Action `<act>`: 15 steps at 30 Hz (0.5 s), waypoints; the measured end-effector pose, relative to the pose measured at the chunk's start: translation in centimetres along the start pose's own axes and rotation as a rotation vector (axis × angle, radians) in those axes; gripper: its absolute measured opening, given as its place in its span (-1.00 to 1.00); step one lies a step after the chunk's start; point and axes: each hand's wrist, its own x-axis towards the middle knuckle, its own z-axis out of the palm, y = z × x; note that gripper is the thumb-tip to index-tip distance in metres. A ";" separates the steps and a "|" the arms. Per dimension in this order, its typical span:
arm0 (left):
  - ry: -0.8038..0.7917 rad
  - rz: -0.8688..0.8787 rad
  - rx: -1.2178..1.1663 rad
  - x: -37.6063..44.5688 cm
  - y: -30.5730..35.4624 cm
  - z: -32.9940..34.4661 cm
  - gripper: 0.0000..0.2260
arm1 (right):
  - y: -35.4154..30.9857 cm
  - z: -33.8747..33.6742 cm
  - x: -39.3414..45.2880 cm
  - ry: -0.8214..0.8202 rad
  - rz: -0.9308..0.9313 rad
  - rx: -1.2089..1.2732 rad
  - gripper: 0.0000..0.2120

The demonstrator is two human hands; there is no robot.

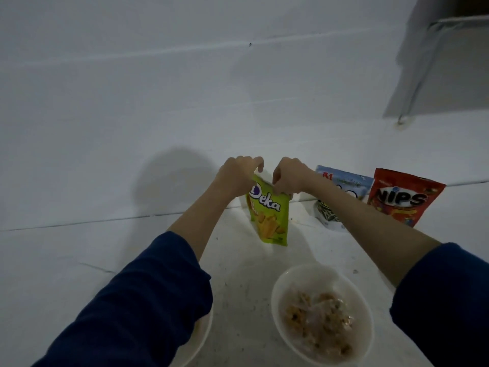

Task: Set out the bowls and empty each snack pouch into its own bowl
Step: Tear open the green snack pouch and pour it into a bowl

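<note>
A green Deka snack pouch (270,215) hangs upright above the white counter, held at its top edge from both sides. My left hand (236,177) pinches the top left corner and my right hand (289,177) pinches the top right. Near the front a white bowl (283,282) holds brownish snack pieces and a clear wrapper. Another white bowl (203,332) peeks out from under my left sleeve, mostly hidden. A red Nips pouch (404,197) and a blue-and-white pouch (344,181) lean against the wall on the right.
A white wall (158,102) rises right behind the counter (238,260). A grey cabinet or shelf (444,62) hangs at the upper right. The scene is dim.
</note>
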 end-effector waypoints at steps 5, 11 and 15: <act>-0.006 0.030 0.127 -0.7 -0.2 -0.4 -0.84 | -0.6 0.4 -0.6 0.182 -0.059 -0.011 -0.80; 0.072 -0.099 -0.042 -6.0 -2.9 -6.3 -0.87 | -5.6 -2.0 -2.9 0.264 -0.198 0.067 -0.81; 0.085 -0.162 -0.075 -11.8 -6.2 -10.5 -0.88 | -11.7 -2.0 -4.8 0.266 -0.334 0.074 -0.82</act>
